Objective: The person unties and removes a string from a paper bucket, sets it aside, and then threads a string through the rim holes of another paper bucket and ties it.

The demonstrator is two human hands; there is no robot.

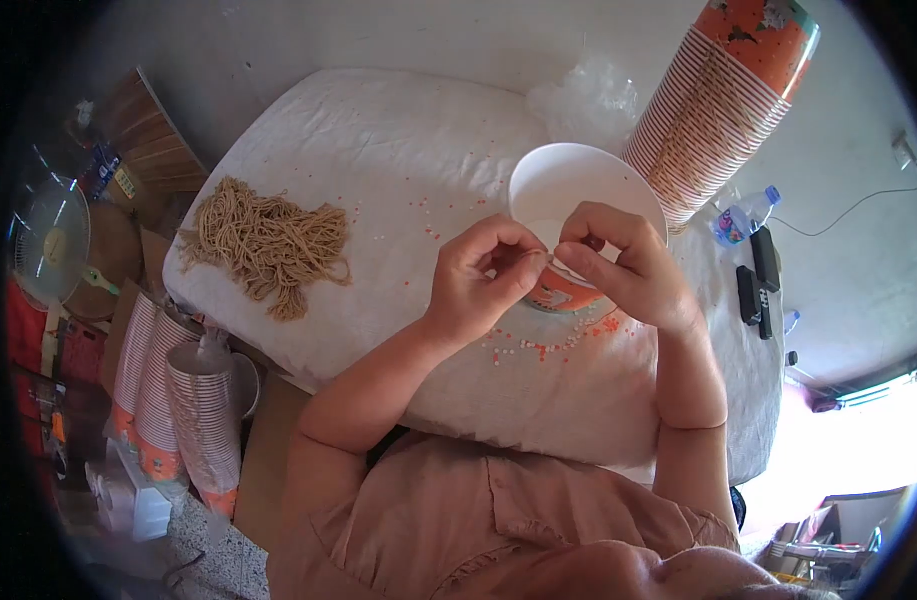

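A white paper bucket [548, 165] with an orange printed outside stands on the table, its mouth facing up toward me. Over its near rim, my left hand [486, 272] pinches with thumb and forefinger. My right hand [628, 262] is closed too, its thumb and fingertips meeting close to the left fingertips, at the rim. Whatever is between the fingers is too small to make out. Small orange and white paper dots [543, 348] lie scattered just below the bucket. A loose heap of tan cords [268, 240] rests on the left of the table.
A tall leaning stack of nested buckets [713, 115] stands behind on the right, beside a clear plastic bag [585, 100]. A water bottle [746, 217] and black devices [760, 280] lie at the right. More stacked buckets [203, 420] and a fan [53, 240] are at the left.
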